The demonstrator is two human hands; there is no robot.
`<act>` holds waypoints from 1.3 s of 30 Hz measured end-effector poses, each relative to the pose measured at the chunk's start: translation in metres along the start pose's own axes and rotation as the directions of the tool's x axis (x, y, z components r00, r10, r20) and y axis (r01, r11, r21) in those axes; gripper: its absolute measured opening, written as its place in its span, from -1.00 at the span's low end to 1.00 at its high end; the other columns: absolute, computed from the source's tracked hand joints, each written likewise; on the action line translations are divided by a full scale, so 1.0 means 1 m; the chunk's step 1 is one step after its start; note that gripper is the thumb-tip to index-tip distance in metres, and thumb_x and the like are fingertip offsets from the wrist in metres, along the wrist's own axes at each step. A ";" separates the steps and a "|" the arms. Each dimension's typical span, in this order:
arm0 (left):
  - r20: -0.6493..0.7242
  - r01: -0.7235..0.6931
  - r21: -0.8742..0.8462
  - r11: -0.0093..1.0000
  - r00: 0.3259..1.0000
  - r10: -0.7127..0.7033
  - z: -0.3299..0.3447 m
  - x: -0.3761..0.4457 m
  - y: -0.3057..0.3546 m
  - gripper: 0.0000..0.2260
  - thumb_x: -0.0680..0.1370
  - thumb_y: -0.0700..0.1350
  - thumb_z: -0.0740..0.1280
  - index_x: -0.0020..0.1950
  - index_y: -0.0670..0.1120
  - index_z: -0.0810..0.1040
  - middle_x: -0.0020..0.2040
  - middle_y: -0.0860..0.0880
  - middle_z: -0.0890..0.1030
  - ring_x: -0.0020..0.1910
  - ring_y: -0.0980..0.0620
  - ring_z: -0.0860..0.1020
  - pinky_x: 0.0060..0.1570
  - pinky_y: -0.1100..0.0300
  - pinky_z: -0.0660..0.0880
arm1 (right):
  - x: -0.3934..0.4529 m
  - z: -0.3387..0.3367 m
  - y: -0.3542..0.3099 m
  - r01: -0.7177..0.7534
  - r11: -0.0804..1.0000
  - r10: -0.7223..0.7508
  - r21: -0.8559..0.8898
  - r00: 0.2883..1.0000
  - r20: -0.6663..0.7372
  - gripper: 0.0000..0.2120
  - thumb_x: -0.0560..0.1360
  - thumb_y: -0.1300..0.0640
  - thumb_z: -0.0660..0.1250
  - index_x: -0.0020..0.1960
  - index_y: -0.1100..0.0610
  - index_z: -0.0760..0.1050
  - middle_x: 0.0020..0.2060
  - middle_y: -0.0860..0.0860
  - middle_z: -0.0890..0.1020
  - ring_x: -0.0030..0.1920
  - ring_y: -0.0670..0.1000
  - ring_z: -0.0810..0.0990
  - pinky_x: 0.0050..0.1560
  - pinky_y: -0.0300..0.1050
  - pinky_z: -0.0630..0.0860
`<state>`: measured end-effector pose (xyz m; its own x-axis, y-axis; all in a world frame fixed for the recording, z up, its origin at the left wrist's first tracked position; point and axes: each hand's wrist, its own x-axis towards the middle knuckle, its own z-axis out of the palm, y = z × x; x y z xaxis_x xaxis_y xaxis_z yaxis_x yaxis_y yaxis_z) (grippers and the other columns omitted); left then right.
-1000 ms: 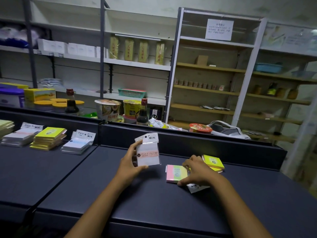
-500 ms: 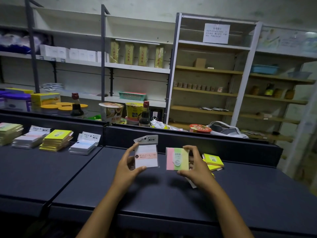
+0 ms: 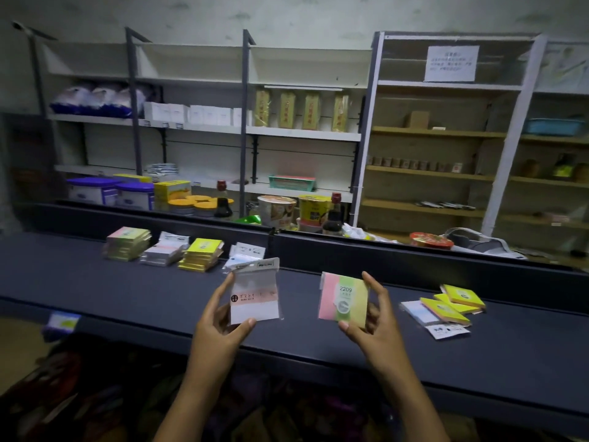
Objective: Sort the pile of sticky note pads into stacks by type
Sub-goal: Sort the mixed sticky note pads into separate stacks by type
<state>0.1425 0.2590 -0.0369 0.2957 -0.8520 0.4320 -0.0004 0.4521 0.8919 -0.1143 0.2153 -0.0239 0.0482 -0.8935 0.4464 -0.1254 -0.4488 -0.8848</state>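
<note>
My left hand (image 3: 220, 327) pinches a white packaged pad with a pink band (image 3: 255, 293), held up above the dark counter (image 3: 318, 342). My right hand (image 3: 374, 323) grips a pink, green and yellow pad marked 2209 (image 3: 342, 299) beside it. Sorted stacks stand at the back left: a pastel multicolour stack (image 3: 127, 242), a white-and-pink stack (image 3: 164, 252), a yellow stack (image 3: 202, 253) and a white-and-blue stack (image 3: 245, 253), partly hidden behind the left pad. To the right lies the loose pile: yellow pads (image 3: 454, 301) and a white-and-blue pad (image 3: 424, 314).
A raised dark ledge (image 3: 414, 260) runs along the counter's back edge. Behind it stand soy sauce bottles (image 3: 222, 200), noodle cups (image 3: 276, 210) and tubs. Shelving units (image 3: 306, 132) line the wall. The counter's front edge is close below my hands.
Both hands have lifted with their pads and moved left, the right one raising the 2209 pad off the loose pile. The view has swung left, bringing the sorted stacks closer to centre.
</note>
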 end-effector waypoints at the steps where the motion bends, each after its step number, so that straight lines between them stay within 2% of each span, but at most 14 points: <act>1: -0.014 -0.001 -0.001 1.000 1.000 0.001 -0.016 -0.005 0.006 -0.29 0.46 -0.35 0.46 0.40 0.31 0.42 0.11 0.07 0.69 0.09 0.09 0.66 0.01 0.27 0.61 | -0.007 0.013 -0.006 0.004 1.000 -0.004 0.002 1.000 -0.011 -0.15 0.45 0.37 0.47 0.42 -0.39 0.25 0.14 -0.08 0.65 0.09 -0.10 0.67 0.09 -0.09 0.62; 5: -0.054 -0.012 0.021 1.000 0.998 0.013 -0.075 -0.027 0.030 -0.28 0.45 -0.38 0.45 0.41 0.28 0.42 0.17 0.06 0.67 0.14 0.10 0.64 0.03 0.27 0.60 | -0.032 0.062 -0.027 0.012 1.000 -0.012 0.003 1.000 -0.029 -0.12 0.45 0.40 0.45 0.44 -0.40 0.22 0.11 -0.09 0.65 0.06 -0.13 0.67 0.07 -0.13 0.61; 9: -0.082 -0.024 0.059 0.998 0.996 0.029 -0.134 -0.047 0.052 -0.28 0.47 -0.39 0.43 0.41 0.29 0.41 0.18 0.10 0.65 0.16 0.12 0.62 0.12 0.22 0.58 | -0.056 0.111 -0.047 0.030 1.000 -0.030 -0.009 1.000 0.011 -0.12 0.46 0.38 0.46 0.44 -0.40 0.21 0.10 -0.09 0.65 0.04 -0.13 0.68 0.01 -0.17 0.63; 12: -0.106 -0.024 0.080 0.997 0.994 0.033 -0.167 -0.056 0.066 -0.29 0.47 -0.39 0.42 0.43 0.26 0.39 0.16 0.16 0.65 0.16 0.15 0.62 0.07 0.28 0.59 | -0.068 0.142 -0.059 0.037 0.999 -0.037 -0.005 0.999 0.040 -0.11 0.46 0.38 0.46 0.43 -0.42 0.21 0.11 -0.10 0.63 0.04 -0.16 0.67 -0.07 -0.27 0.62; 16: -0.170 -0.031 0.087 0.996 0.984 0.045 -0.203 -0.061 0.078 -0.29 0.47 -0.40 0.42 0.40 0.29 0.41 0.21 0.13 0.63 0.19 0.15 0.60 0.09 0.26 0.59 | -0.073 0.176 -0.069 0.057 0.998 -0.058 0.011 0.995 0.079 -0.11 0.46 0.38 0.45 0.43 -0.42 0.20 0.12 -0.10 0.63 0.04 -0.16 0.67 -0.08 -0.28 0.62; 23: -0.209 -0.048 0.115 0.992 0.975 0.072 -0.239 -0.046 0.076 -0.30 0.49 -0.37 0.42 0.39 0.32 0.40 0.20 0.07 0.65 0.19 0.06 0.63 0.17 0.10 0.58 | -0.046 0.214 -0.067 0.066 0.997 -0.070 0.037 0.987 0.145 -0.12 0.46 0.38 0.45 0.42 -0.43 0.19 0.16 -0.04 0.61 0.07 -0.12 0.67 -0.03 -0.18 0.65; 26: -0.238 -0.061 0.141 0.988 0.967 0.093 -0.246 -0.024 0.070 -0.30 0.48 -0.37 0.43 0.39 0.32 0.41 0.17 0.10 0.66 0.17 0.09 0.63 0.14 0.19 0.57 | -0.024 0.230 -0.058 0.082 0.996 -0.089 0.045 0.981 0.170 -0.11 0.46 0.39 0.45 0.43 -0.41 0.19 0.13 -0.02 0.62 0.06 -0.11 0.67 -0.06 -0.19 0.64; 30: -0.249 -0.067 0.170 0.983 0.963 0.108 -0.252 0.005 0.062 -0.29 0.47 -0.37 0.43 0.40 0.29 0.40 0.17 0.12 0.66 0.17 0.09 0.63 0.14 0.22 0.57 | 0.005 0.250 -0.044 0.086 0.994 -0.096 0.066 0.979 0.180 -0.13 0.45 0.39 0.46 0.41 -0.39 0.22 0.14 -0.06 0.61 0.04 -0.13 0.67 -0.02 -0.15 0.64; 34: -0.256 -0.094 0.213 0.973 0.955 0.149 -0.261 0.032 0.055 -0.30 0.47 -0.38 0.43 0.43 0.24 0.39 0.16 0.23 0.65 0.16 0.16 0.62 0.10 0.31 0.56 | 0.033 0.274 -0.032 0.080 0.992 -0.097 0.096 0.977 0.188 -0.14 0.45 0.39 0.46 0.38 -0.42 0.23 0.12 -0.09 0.62 0.05 -0.15 0.67 -0.02 -0.14 0.63; 39: -0.273 -0.079 0.206 0.975 0.953 0.135 -0.277 0.060 0.040 -0.30 0.47 -0.39 0.43 0.45 0.19 0.38 0.14 0.22 0.65 0.16 0.15 0.62 0.06 0.32 0.57 | 0.061 0.303 -0.027 0.090 0.991 -0.109 0.094 0.971 0.213 -0.16 0.44 0.39 0.46 0.40 -0.35 0.25 0.13 -0.04 0.61 0.06 -0.09 0.66 -0.01 -0.10 0.65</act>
<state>0.4248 0.2994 -0.0122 0.5422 -0.6784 0.4957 -0.2208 0.4542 0.8631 0.1920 0.1693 -0.0133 0.2715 -0.8216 0.5012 -0.0264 -0.5269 -0.8495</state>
